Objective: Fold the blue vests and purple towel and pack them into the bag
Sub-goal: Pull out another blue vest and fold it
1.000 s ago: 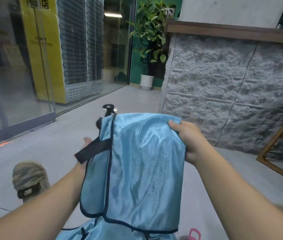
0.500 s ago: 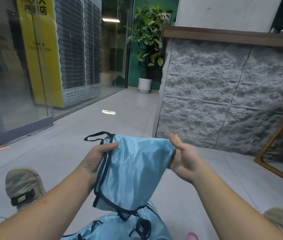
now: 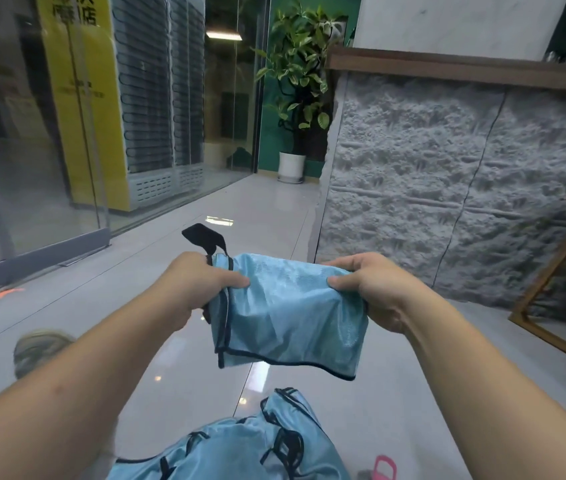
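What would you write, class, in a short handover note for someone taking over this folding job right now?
Left hand: grips the left edge of the folded blue vest, by its black strap.
Right hand: grips the right edge.
The vest is held in the air above the floor.
More blue vests lie in a heap below, unfolded.
Done: this vest is folded small.
Left: pack it, fold the heap. Towel and bag are not in view.

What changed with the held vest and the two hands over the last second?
The blue vest came down from hanging long to a short fold; the left hand took hold of its strap edge. The right hand kept gripping; the vest pile stayed put.
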Demonstrator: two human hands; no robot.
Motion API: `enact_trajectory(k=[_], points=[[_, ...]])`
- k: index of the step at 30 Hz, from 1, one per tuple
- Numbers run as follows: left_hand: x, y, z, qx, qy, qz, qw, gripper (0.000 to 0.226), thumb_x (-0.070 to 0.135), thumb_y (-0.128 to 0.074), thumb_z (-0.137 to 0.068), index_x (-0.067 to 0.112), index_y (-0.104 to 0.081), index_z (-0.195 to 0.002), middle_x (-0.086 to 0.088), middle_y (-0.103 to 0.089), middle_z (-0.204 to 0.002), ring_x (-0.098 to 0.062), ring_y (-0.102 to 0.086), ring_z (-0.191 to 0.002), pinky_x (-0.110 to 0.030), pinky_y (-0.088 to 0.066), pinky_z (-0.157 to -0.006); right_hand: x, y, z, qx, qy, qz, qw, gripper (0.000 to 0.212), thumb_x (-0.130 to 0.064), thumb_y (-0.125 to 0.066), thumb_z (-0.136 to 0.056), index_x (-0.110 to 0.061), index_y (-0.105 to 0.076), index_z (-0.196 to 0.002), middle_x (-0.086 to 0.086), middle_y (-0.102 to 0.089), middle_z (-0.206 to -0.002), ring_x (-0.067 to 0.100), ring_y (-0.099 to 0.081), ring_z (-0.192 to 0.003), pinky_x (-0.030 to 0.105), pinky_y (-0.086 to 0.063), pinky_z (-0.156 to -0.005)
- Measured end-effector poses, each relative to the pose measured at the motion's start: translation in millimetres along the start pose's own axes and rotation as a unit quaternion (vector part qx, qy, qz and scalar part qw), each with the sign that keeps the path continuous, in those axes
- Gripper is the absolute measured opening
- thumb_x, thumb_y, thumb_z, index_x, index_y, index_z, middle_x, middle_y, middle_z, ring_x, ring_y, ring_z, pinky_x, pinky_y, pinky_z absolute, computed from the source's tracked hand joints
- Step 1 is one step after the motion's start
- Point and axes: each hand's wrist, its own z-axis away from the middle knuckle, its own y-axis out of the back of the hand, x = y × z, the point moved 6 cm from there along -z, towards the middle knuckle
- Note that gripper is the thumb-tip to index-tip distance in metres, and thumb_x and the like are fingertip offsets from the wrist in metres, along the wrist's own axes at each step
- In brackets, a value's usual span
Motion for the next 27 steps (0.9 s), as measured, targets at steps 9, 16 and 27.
enact_trajectory(k=[9, 16, 27], points=[[8, 5, 6, -0.023, -0.127, 0.059, 0.990, 0.059, 0.027, -0.095, -0.068, 0.016, -0.067, -0.119, 0.000, -0.079, -0.100, -0.022, -0.076, -0.097, -0.040, -0.060, -0.091, 1, -8, 8, -0.100, 0.020, 0.112, 0.988, 0.026, 0.011, -0.068, -0.092, 0.001, -0.077, -0.115, 0.025, -0.077, -0.110, 0.042, -0.074, -0.107, 0.048, -0.060, -0.097], [10, 4, 13, -0.048, -0.197, 0.092, 0.975, 0.040, 0.017, -0.090, -0.072, 0.046, -0.076, -0.095, -0.001, -0.079, -0.101, -0.019, -0.076, -0.098, -0.037, -0.058, -0.090, 1, -2, 1, -0.013, 0.032, 0.232, 0.972, 0.009, -0.002, -0.083, -0.084, -0.003, -0.082, -0.092, 0.016, -0.080, -0.093, 0.035, -0.078, -0.094, 0.050, -0.062, -0.093], [-12, -1, 15, -0.111, -0.063, 0.233, 0.964, 0.037, 0.024, -0.080, -0.078, -0.001, -0.073, -0.105, -0.021, -0.077, -0.095, -0.030, -0.076, -0.074, -0.035, -0.061, -0.059, 15, -2, 4, -0.027, 0.016, -0.014, 0.999, 0.021, -0.009, -0.069, -0.097, 0.006, -0.074, -0.110, 0.022, -0.077, -0.110, 0.031, -0.075, -0.095, 0.037, -0.060, -0.086]])
